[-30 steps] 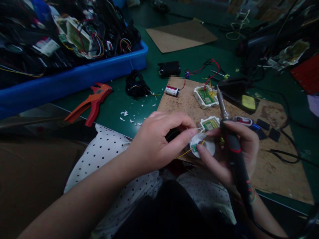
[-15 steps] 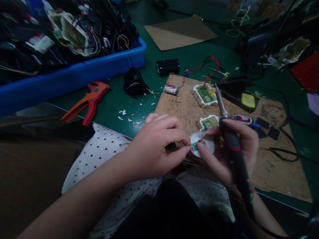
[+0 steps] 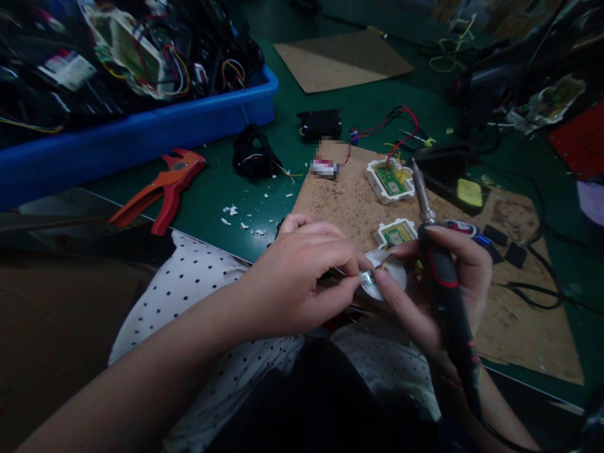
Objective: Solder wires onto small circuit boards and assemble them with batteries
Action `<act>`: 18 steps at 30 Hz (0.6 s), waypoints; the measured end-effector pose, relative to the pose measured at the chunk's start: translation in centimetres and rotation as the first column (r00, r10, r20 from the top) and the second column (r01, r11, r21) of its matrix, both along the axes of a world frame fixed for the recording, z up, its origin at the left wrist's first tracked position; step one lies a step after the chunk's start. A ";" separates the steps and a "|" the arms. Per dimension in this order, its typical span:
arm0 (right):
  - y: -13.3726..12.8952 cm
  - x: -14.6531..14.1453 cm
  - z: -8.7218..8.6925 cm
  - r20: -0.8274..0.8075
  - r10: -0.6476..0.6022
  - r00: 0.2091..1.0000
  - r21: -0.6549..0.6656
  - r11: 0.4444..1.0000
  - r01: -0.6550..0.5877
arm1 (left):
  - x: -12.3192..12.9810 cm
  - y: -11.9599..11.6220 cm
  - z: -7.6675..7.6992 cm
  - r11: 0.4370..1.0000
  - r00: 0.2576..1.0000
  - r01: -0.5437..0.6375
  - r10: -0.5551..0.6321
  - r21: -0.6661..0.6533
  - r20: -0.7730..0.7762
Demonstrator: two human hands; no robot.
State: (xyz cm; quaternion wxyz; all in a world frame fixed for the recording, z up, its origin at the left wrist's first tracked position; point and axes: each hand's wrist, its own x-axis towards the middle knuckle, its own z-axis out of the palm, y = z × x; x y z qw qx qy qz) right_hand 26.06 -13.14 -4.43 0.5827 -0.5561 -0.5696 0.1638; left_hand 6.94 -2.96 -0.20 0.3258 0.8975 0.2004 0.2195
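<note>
My left hand [image 3: 314, 277] is closed in a pinch at the left edge of a small green circuit board [image 3: 368, 277]; the exact thing between its fingertips is too small to tell. The board lies against a round white disc [image 3: 395, 277]. My right hand [image 3: 453, 277] holds a black and red soldering iron [image 3: 441, 267], its metal tip pointing up and away, while its thumb and fingertips pinch thin wires by the board. Just beyond the disc sits a white housing with a green board [image 3: 396, 233], and farther back a second housing [image 3: 389, 180] with red and black wires.
A blue bin [image 3: 189, 116] heaped with black parts stands at the left. Orange cutters [image 3: 165, 189], a black wired part [image 3: 255, 154] and white scraps lie on the green table. Brown board [image 3: 528, 327], an iron stand with yellow sponge [image 3: 469, 192] and black cables are at the right.
The fingertips of my left hand have shifted slightly at the board, which now looks brighter and a little tilted. My right hand keeps its hold on the iron. The view has moved slightly.
</note>
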 end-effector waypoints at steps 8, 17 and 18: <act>0.0 0.0 0.0 -0.040 0.011 0.999 0.018 1.000 -0.011 | 0.1 -0.1 -0.3 1.000 1.000 -0.010 0.010 0.006 0.029; 0.1 0.1 0.0 -0.010 0.008 1.000 0.033 0.999 -0.007 | 0.1 0.0 -0.3 1.000 1.000 -0.006 0.006 0.014 0.013; 0.1 0.1 0.0 0.005 0.003 1.000 0.040 0.999 -0.004 | 0.1 -0.1 -0.3 1.000 1.000 -0.008 0.008 0.012 0.008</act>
